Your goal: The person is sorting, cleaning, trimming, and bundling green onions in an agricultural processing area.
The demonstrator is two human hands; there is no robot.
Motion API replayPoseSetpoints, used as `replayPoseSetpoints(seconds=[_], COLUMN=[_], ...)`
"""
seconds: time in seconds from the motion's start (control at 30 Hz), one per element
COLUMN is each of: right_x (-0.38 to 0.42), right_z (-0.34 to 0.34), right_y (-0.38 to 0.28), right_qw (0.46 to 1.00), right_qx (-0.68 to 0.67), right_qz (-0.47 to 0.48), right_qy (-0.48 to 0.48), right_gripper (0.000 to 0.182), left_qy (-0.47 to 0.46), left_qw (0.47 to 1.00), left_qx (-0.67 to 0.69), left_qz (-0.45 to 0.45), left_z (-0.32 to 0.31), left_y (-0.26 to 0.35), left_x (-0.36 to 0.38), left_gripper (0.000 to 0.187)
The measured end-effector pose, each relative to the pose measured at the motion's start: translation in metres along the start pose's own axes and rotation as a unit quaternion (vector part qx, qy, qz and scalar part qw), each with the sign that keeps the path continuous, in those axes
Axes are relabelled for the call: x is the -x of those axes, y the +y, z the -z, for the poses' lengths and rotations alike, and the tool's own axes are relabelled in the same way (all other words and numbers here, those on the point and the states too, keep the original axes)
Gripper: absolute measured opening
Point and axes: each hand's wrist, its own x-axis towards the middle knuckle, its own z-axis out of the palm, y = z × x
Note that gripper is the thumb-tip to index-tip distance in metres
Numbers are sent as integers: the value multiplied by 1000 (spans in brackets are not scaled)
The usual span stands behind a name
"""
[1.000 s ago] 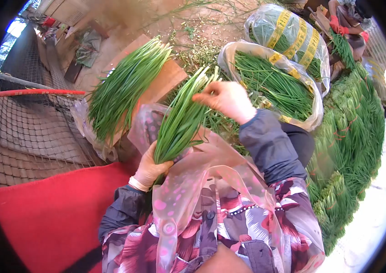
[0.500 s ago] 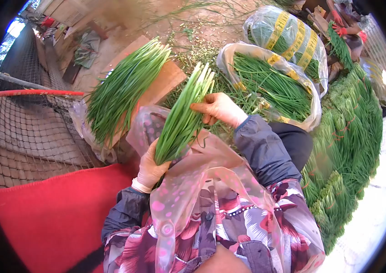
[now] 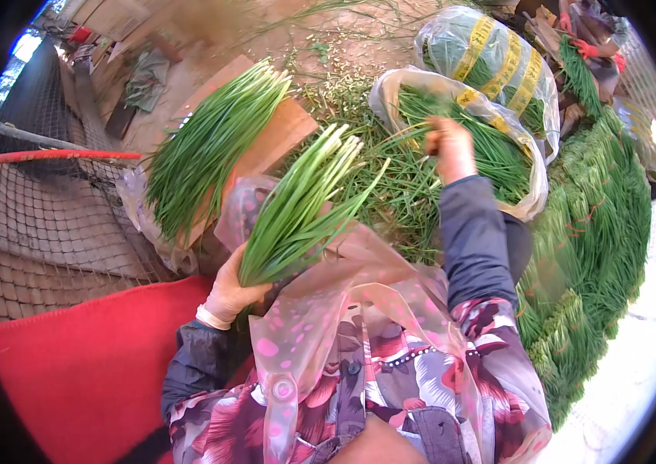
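Note:
My left hand (image 3: 233,292), in a thin pale glove, is wrapped round the lower, leafy end of a bunch of garlic chives (image 3: 293,209). The white stem ends point up and away; a few blades splay out to the right. My right hand (image 3: 451,148) is raised apart from the bunch, at the near-left side of an open plastic bag (image 3: 535,182) filled with chives. Its fingers are closed and smeared by motion. A thin yellowish chive blade (image 3: 401,137) seems to run leftward from them.
A larger chive pile (image 3: 216,147) lies on a cardboard sheet (image 3: 285,127) at left. Chive scraps (image 3: 393,185) litter the ground ahead. A taped bag (image 3: 490,58) stands behind the open one. Chive bundles (image 3: 587,255) are heaped at right; another person's red-gloved hand (image 3: 584,49) works beyond.
My right hand has left the bunch and moved right and away, towards the open bag. My left hand has shifted slightly left and down with the bunch, which now spreads wider.

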Motion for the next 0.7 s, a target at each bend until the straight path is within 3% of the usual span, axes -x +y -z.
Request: replayPoseSetpoints(seconds=[0.03, 0.07, 0.1, 0.13, 0.17, 0.2, 0.23, 0.27, 0.3, 0.33, 0.4, 0.43, 0.47, 0.53, 0.6, 0.63, 0.7], right_x=[-25, -18, 9, 29, 44, 64, 62, 68, 76, 81, 79, 80, 81, 95, 96, 95, 92], right_z=[25, 16, 17, -4, -30, -65, -85, -108, -124, -133, -137, -134, -134, -125, -123, -121, -116], right_y=[14, 1, -3, -12, -24, -50, -42, -40, -35, -23, -7, 4, 12, 18, 29, 37, 49], right_qw=[893, 595, 579, 647, 705, 723, 739, 701, 641, 654, 680, 697, 689, 836, 859, 881, 885], right_qx=[421, 751, 786, 745, 674, 620, 491, 478, 531, 536, 472, 465, 441, 266, 231, 191, 244], right_qz=[-4, -4, -5, 95, 188, 243, 381, 424, 473, 446, 410, 323, 315, 71, 48, 26, 55], right_qy=[-161, -288, -218, -131, -118, -184, -259, -315, -289, -293, -382, -441, -480, -474, -454, -433, -393], right_gripper=[37, 43, 45, 42, 40, 41, 36, 34, 40, 38, 34, 33, 28, 27, 27, 27, 25], left_qy=[8, 15, 19, 21, 25, 28, 31, 30, 29, 27, 54, 74, 92, 112, 124, 125, 122], left_qw=[1000, 999, 999, 999, 998, 997, 993, 993, 979, 956, 949, 927, 902, 881, 811, 812, 740], left_qx=[-6, -12, 2, 4, -15, -38, -82, -86, -172, -255, -263, -316, -370, -394, -500, -498, -608], left_qz=[-20, -41, -36, -39, -51, -62, -76, -76, -108, -141, -168, -186, -202, -238, -278, -278, -262], left_z=[5, 8, 8, 7, 3, 1, 1, 2, 3, 4, -3, -3, -2, -4, -6, -9, -11], left_y=[-3, -5, -3, 0, 2, 3, 1, -1, -2, -1, 12, 17, 20, 25, 30, 32, 35], left_x=[2, 4, 4, 1, -1, -3, -6, -7, -9, -10, -6, -5, -3, -2, -2, -2, -3], left_gripper=[73, 73, 70, 70, 68, 65, 65, 65, 63, 61, 55, 55, 54, 56, 60, 60, 63])
